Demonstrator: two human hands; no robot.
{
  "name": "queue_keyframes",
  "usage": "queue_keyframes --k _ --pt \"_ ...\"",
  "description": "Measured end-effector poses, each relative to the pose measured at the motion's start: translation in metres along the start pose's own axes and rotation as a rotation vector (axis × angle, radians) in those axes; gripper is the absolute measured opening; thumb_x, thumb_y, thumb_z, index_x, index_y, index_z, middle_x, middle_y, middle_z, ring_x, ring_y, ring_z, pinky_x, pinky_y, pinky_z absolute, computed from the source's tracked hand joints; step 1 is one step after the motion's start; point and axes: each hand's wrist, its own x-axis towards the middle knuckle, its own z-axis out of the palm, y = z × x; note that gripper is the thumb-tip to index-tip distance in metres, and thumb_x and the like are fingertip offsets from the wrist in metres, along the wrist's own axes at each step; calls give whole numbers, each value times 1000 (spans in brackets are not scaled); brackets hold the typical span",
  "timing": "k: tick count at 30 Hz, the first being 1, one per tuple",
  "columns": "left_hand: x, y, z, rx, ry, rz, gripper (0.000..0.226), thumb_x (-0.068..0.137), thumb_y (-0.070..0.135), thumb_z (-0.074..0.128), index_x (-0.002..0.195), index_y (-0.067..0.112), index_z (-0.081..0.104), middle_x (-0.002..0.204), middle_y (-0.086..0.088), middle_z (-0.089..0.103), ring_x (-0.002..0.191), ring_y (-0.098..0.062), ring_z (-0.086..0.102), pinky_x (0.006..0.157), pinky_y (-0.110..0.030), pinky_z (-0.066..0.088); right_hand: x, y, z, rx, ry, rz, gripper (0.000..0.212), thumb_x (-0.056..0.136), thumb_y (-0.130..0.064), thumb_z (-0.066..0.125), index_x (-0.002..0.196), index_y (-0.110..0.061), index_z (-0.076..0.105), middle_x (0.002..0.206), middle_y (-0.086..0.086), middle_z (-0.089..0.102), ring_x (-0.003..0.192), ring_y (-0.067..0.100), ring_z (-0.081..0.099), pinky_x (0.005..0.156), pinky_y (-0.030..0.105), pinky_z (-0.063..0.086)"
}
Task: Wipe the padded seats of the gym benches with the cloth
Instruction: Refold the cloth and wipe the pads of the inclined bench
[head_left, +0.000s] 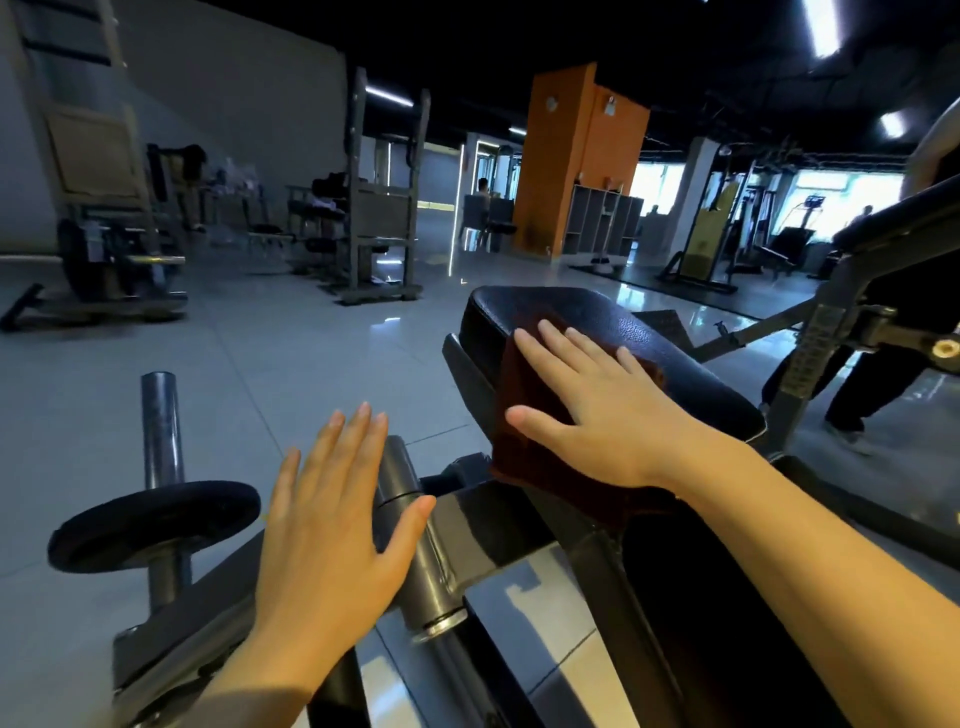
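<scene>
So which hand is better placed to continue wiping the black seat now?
The right hand. It already lies flat on the cloth on the seat. The left hand is open over the metal frame, away from the cloth.

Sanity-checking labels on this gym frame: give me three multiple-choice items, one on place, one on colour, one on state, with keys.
1. Where does the cloth lie?
A. on the floor
B. on the black padded seat, draped over its near edge
C. on the weight plate

2. What colour is the pillar in the background?
A. orange
B. green
C. white

3. How is the right hand placed?
A. curled into a fist
B. pinching a corner of the cloth
C. flat on the cloth, fingers straight

Answers:
1 B, the dark red cloth covers part of the seat and hangs off its front.
2 A, the tall pillar is plainly orange.
3 C, the palm presses down with fingers spread; the left hand is open too, above the metal frame.
</scene>
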Motion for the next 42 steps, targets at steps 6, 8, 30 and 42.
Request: queue_keyframes --k 6,8,30,42 --pt "-2 -2 1 66 19 58 74 93 65 27 152 21 24 158 1 22 146 -15 14 115 -40 6 71 -9 -16 57 -5 90 73 97 -65 29 156 -32 1 164 -4 -4 151 21 -3 117 57 0" --pt "-2 -4 2 102 26 92 72 93 62 29 151 20 27 158 -1 25 145 -17 15 114 -45 9 112 -8 -24 124 -22 128 75 95 -69 29 156 -29 10 164 -2 6 151 24 4 117 61 3" --pt "-25 10 -3 -10 -30 -200 69 94 43 54 153 20 26 160 -7 20 149 -25 6 118 -52 15 -96 38 28 237 166 103 73 92 -67 25 155 -36 3 164 -8 -4 150 14 -6 120 49 -3" --pt "-39 13 3 24 2 -169 73 83 53 41 149 20 36 156 -6 29 147 -24 15 111 -54 25 -35 3 17 -22 171 32 86 96 -52 50 156 -24 -4 164 4 -5 151 29 -3 119 55 3"
